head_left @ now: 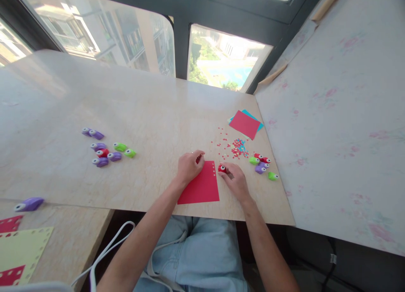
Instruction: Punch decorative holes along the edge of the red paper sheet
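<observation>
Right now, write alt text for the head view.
A person's left hand covers one corner of a red sheet; the right hand holds a red punch beside it. Confetti, stacked paper and more punches lie on the table.

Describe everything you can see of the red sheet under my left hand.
The red sheet looks like smooth paper with straight edges and a few small holes along the upper part of its right edge. It lies flat on the table, slightly turned. Your left hand and forearm hide its left part. Your right hand holds a red hole punch by that right edge; whether they touch is unclear.
</observation>
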